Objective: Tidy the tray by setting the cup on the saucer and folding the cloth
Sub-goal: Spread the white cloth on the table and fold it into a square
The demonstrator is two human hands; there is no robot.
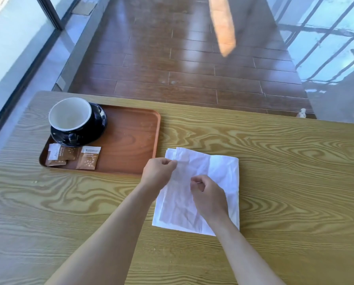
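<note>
Cup [70,116] stands on the saucer [99,120] in the tray [131,140], while left hand [157,169] and right hand [208,196] pinch the half-folded cloth [223,169] on the surface [275,161] beside the tray.

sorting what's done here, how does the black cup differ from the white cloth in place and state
The black cup with a white inside stands on its black saucer on the brown wooden tray; the white cloth lies off the tray on the wooden table. No hand touches the cup; the left hand and right hand both pinch the cloth, half folded.
</note>
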